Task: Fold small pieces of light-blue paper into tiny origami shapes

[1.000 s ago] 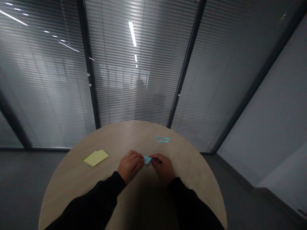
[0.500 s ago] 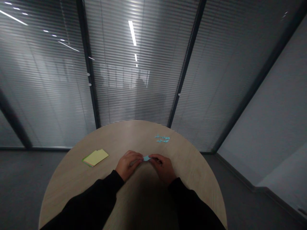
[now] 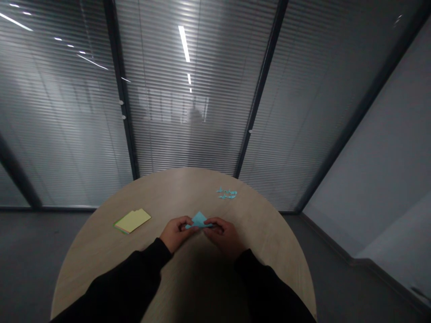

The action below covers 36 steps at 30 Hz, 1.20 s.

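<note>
A piece of light blue folded paper (image 3: pixel 199 219) is held between my two hands over the middle of the table, its pointed corner facing away from me. My left hand (image 3: pixel 176 233) pinches its left side between thumb and fingers. On the other side, my right hand (image 3: pixel 225 234) grips the right edge, fingers closed over it. The lower part of the paper is partly covered by my fingertips. Several small folded blue paper pieces (image 3: pixel 228 194) lie in two rows beyond my right hand.
To the left on the round wooden table (image 3: pixel 168 188) lies a stack of yellow paper sheets (image 3: pixel 133 220) with green showing at its edge. Glass panels with blinds (image 3: pixel 188 148) stand behind the table, and a pale wall (image 3: pixel 380 179) is at the right.
The blue paper now shows a larger pointed face between my hands, where only a small patch showed before. My fingers have shifted slightly on it.
</note>
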Each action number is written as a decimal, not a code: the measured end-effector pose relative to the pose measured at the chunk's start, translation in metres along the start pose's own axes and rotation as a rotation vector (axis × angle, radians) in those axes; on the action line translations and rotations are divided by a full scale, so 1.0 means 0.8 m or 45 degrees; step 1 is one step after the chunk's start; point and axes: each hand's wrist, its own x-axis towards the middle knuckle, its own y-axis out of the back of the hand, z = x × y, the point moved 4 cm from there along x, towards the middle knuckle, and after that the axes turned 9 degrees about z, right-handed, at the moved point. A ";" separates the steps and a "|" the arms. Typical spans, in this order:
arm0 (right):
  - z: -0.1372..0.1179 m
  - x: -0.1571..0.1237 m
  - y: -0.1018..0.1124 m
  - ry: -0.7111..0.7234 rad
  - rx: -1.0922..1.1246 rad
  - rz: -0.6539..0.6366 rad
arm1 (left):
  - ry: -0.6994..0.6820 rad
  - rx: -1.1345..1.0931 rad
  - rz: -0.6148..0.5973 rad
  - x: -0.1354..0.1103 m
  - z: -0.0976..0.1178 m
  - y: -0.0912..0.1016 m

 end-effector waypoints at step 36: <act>-0.004 -0.002 -0.018 -0.096 0.203 0.134 | -0.044 0.005 -0.048 -0.015 0.025 -0.017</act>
